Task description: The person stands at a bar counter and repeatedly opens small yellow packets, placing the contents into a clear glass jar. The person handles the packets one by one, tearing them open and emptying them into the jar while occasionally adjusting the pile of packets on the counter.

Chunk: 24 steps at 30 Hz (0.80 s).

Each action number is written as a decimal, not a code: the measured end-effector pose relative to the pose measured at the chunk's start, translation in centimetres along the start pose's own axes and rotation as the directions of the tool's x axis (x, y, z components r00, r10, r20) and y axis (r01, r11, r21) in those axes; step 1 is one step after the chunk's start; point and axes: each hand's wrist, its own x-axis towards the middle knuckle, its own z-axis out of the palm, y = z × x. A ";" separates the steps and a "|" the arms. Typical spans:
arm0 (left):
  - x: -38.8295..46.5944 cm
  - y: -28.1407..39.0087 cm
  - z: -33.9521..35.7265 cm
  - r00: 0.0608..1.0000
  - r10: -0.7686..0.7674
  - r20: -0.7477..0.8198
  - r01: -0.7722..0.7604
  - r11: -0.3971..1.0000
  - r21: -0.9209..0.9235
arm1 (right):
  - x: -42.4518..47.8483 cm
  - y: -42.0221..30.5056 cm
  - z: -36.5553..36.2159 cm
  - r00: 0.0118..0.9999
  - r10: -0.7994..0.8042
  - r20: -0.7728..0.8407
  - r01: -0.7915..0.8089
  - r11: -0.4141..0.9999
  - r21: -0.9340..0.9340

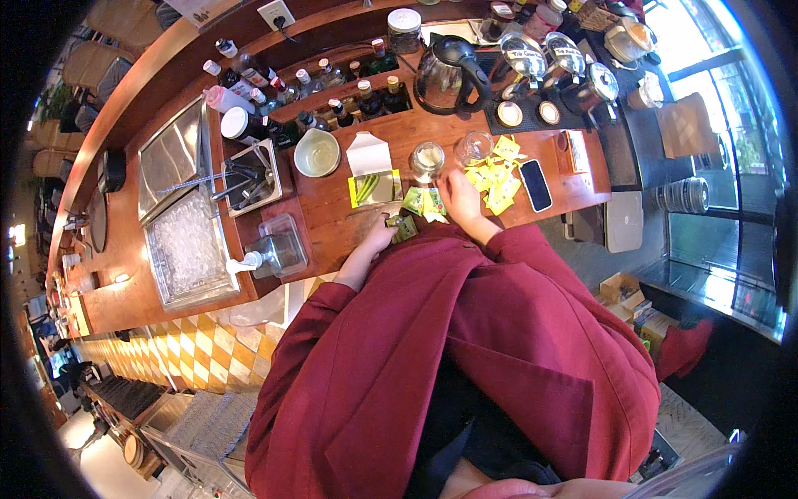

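Note:
My left hand [378,234] holds a small green packet [402,228] at the counter's near edge. Just below a glass jar, my right hand [460,196] rests over the counter beside green and white packets [424,202]; whether its fingers grip anything is hidden. That glass jar [427,161] has pale contents, and a second glass jar [475,148] stands to its right. A pile of yellow packets [499,181] lies right of my right hand. An open yellow-green box [376,187] with a raised white flap is at the left of the jars.
A phone [537,185] lies right of the packets. Behind stand an electric kettle [444,78], several bottles [368,100] and lidded pitchers [523,57]. Leftward are a pale bowl [317,153], a metal tray of utensils [276,187], a pump bottle [268,251] and an ice bin [187,249].

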 end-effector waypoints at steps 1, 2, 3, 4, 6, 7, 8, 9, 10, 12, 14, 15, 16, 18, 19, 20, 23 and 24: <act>-0.8 1.8 -0.8 0.997 0.016 0.079 -0.020 0.998 0.053 | -0.6 1.0 0.7 0.987 0.059 0.150 -0.061 0.998 0.006; -1.2 2.9 -1.2 0.987 0.029 0.160 -0.046 0.993 0.106 | -0.9 2.0 1.5 0.987 0.046 0.153 -0.042 0.999 -0.030; -0.9 2.3 -0.7 0.989 0.069 0.132 -0.089 0.985 0.147 | -1.2 2.9 2.5 0.987 0.028 0.159 -0.018 0.998 -0.063; -0.3 1.1 0.1 0.989 0.108 0.106 -0.127 0.973 0.193 | -1.3 3.0 3.0 0.986 0.011 0.167 0.004 0.996 -0.091; 0.5 -0.3 0.9 0.985 0.118 0.122 -0.143 0.963 0.227 | -0.8 3.1 3.7 0.977 -0.091 0.194 0.126 0.976 -0.177; 0.5 -0.6 1.2 0.985 0.131 0.113 -0.157 0.950 0.269 | -0.5 3.1 4.2 0.968 -0.139 0.209 0.184 0.959 -0.216; 0.5 -1.0 1.5 0.984 0.144 0.103 -0.169 0.935 0.310 | -0.2 2.9 4.7 0.958 -0.138 0.251 0.197 0.953 -0.228; 0.4 -0.7 1.3 0.983 0.161 0.093 -0.184 0.918 0.352 | 0.0 2.8 5.4 0.961 -0.114 0.251 0.174 0.957 -0.232; 0.1 -0.6 1.1 0.987 0.140 0.083 -0.160 0.924 0.348 | 0.1 2.5 6.2 0.964 -0.090 0.251 0.151 0.960 -0.235; -0.7 -0.2 0.5 0.993 0.098 0.066 -0.115 0.934 0.338 | 0.2 3.1 8.1 0.978 -0.083 0.191 0.125 0.967 -0.221; -0.6 -0.3 0.1 0.998 0.048 0.049 -0.060 0.959 0.276 | 0.3 3.4 8.9 0.981 0.028 0.193 0.003 0.987 -0.161; -0.8 -0.2 -0.1 0.999 0.020 0.038 -0.028 0.971 0.239 | 0.4 3.2 9.0 0.976 0.079 0.202 -0.053 0.990 -0.131; -0.9 -0.1 -0.2 1.000 0.022 0.007 -0.023 0.969 0.245 | 0.5 3.1 8.9 0.973 0.092 0.210 -0.072 0.992 -0.103; -1.5 0.4 -0.5 0.998 0.027 -0.053 -0.013 0.966 0.257 | 0.5 3.1 8.5 0.966 0.119 0.228 -0.111 0.993 -0.048; -2.0 1.4 -0.8 0.998 0.034 -0.057 -0.020 0.972 0.233 | 0.5 3.9 8.7 0.947 0.154 0.281 -0.165 0.986 0.018; -2.4 2.5 -1.1 0.997 0.041 -0.061 -0.027 0.977 0.211 | 0.5 4.7 8.7 0.924 0.185 0.335 -0.224 0.971 0.082; -1.9 3.5 -1.8 0.997 0.068 0.040 -0.072 0.994 0.083 | 0.1 5.4 7.6 0.952 0.038 0.305 -0.088 0.984 0.152; -1.8 3.6 -1.9 0.992 0.084 0.094 -0.087 0.996 0.027 | -0.1 5.2 6.8 0.964 -0.049 0.261 0.010 0.989 0.149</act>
